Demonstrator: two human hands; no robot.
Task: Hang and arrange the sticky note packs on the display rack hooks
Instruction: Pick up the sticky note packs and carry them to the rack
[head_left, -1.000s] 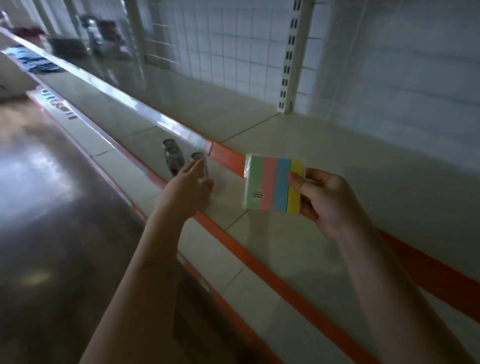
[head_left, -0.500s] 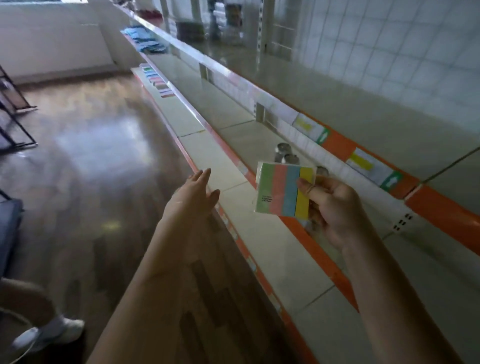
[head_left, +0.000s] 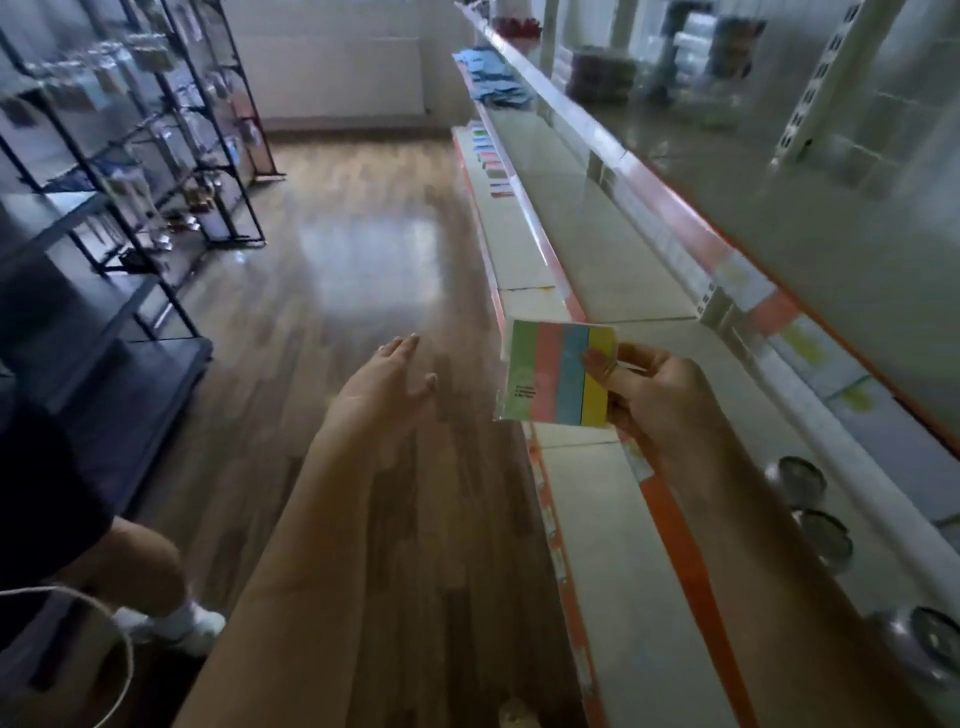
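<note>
The sticky note pack (head_left: 558, 372) — four upright stripes of green, pink, blue and yellow, with a small block of dark print low on the green stripe — is held up in the air in front of the lower shelf (head_left: 613, 571), its face turned toward the camera. The right hand (head_left: 654, 395) pinches it by the yellow edge, thumb pressed on the front and the other fingers curled behind. The left hand (head_left: 387, 387) hangs apart from the pack over the wooden floor (head_left: 322, 291), holding nothing, its fingers straight and close together with the thumb spread to the side. Behind the pack the shelf runs away down the aisle with an orange strip along its front edge, and three round metal tins (head_left: 826, 538) stand on it at the right, near the right forearm. Farther along lie a row of small coloured packs (head_left: 491, 161) and a heap of blue items (head_left: 496, 78), both blurred. Across the aisle at the left stands a black display rack (head_left: 130, 130) carrying hanging goods — too blurred to identify. At the lower left a second person's leg and white shoe (head_left: 182, 626) show.
</note>
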